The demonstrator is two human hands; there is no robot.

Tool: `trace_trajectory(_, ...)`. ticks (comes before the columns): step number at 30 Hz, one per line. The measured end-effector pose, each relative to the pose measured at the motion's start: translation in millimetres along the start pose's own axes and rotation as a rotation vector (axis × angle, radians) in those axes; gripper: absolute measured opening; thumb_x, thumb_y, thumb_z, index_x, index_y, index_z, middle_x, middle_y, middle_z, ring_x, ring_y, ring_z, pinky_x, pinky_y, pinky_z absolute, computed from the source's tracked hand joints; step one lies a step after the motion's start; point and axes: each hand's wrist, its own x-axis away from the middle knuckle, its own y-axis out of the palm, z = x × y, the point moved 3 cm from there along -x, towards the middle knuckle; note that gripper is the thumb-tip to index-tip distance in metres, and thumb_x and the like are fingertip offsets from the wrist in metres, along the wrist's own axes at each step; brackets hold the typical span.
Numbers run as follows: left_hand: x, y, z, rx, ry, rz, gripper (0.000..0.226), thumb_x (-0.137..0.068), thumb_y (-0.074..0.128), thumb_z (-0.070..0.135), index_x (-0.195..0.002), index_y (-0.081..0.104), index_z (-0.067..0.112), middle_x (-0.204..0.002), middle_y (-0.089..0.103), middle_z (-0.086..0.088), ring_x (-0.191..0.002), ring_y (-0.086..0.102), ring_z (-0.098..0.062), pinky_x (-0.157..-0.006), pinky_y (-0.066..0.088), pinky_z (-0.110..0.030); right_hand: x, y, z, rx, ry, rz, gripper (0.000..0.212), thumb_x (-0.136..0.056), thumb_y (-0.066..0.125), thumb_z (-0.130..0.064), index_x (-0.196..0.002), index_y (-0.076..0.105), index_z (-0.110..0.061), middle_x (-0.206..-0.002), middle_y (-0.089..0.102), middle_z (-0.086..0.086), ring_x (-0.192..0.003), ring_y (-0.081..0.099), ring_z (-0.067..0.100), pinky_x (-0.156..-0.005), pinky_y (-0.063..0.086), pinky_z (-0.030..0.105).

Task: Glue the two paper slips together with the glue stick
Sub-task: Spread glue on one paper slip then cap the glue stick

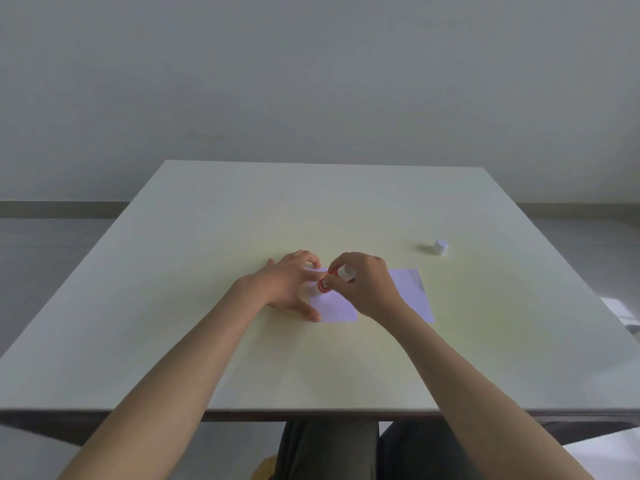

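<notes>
Two pale lilac paper slips lie side by side in the middle of the table. My left hand (289, 284) rests flat on the left slip (337, 308), fingers spread, pinning its left edge. My right hand (367, 284) grips a red and white glue stick (330, 280), tilted, with its lower end down on the left slip near my left fingertips. The right slip (414, 292) lies flat and is partly hidden behind my right hand. The glue stick's white cap (441, 246) stands apart on the table, far right.
The pale table (242, 220) has its near edge just above my lap. A white object (620, 311) shows beyond the right edge. A plain grey wall rises behind the table.
</notes>
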Motion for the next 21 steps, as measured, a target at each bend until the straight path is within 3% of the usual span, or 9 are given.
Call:
trace_trajectory(5, -1.4, 1.6, -2.0, -0.033, -0.014, -0.014, 0.081, -0.064, 0.065, 0.067, -0.135, 0.027, 0.054, -0.141, 0.021, 0.011, -0.137, 0.018, -0.015, -0.108, 0.026, -0.050, -4.0, -6.9, 9.9, 0.026, 0.034, 0.014, 0.007, -0.073, 0.068, -0.019, -0.072, 0.067, -0.013, -0.054, 0.054, -0.013, -0.052, 0.045, 0.003, -0.046, 0.032, 0.015)
trace_trajectory(9, -1.8, 2.2, -2.6, -0.059, -0.021, -0.033, 0.084, -0.066, 0.063, 0.068, -0.138, 0.024, 0.051, -0.142, 0.019, 0.011, -0.138, 0.017, -0.016, -0.107, 0.026, -0.050, -5.0, -17.6, 18.0, 0.065, 0.049, 0.041, 0.005, -0.073, 0.068, -0.016, -0.070, 0.066, -0.013, -0.049, 0.055, -0.018, -0.048, 0.047, 0.001, -0.047, 0.038, 0.008)
trace_trajectory(15, -0.5, 0.8, -1.9, -0.064, -0.030, -0.030, 0.087, -0.067, 0.064, 0.068, -0.140, 0.022, 0.050, -0.143, 0.020, 0.013, -0.138, 0.019, -0.017, -0.107, 0.027, -0.046, -4.3, -28.4, 25.0, 0.076, 0.081, 0.046, 0.005, -0.074, 0.066, -0.016, -0.071, 0.067, -0.011, -0.049, 0.054, -0.018, -0.051, 0.048, 0.008, -0.046, 0.035, 0.015)
trace_trajectory(18, 2.1, -0.2, -0.2, -0.061, -0.025, -0.020, 0.087, -0.068, 0.064, 0.068, -0.142, 0.022, 0.048, -0.144, 0.021, 0.012, -0.137, 0.021, -0.017, -0.108, 0.027, -0.047, -3.0, -33.7, 30.1, 0.063, 0.118, 0.066, 0.006, -0.076, 0.065, -0.016, -0.073, 0.067, -0.011, -0.053, 0.056, -0.010, -0.056, 0.050, 0.012, -0.050, 0.037, 0.021)
trace_trajectory(21, 3.3, -1.5, 1.5, -0.066, -0.023, -0.014, 0.089, -0.069, 0.065, 0.066, -0.144, 0.021, 0.045, -0.145, 0.022, 0.012, -0.138, 0.022, -0.017, -0.109, 0.027, -0.048, -1.4, -41.5, 37.2, 0.040, 0.153, 0.086, 0.007, -0.076, 0.066, -0.016, -0.075, 0.069, -0.010, -0.056, 0.057, -0.005, -0.057, 0.050, 0.013, -0.049, 0.035, 0.019)
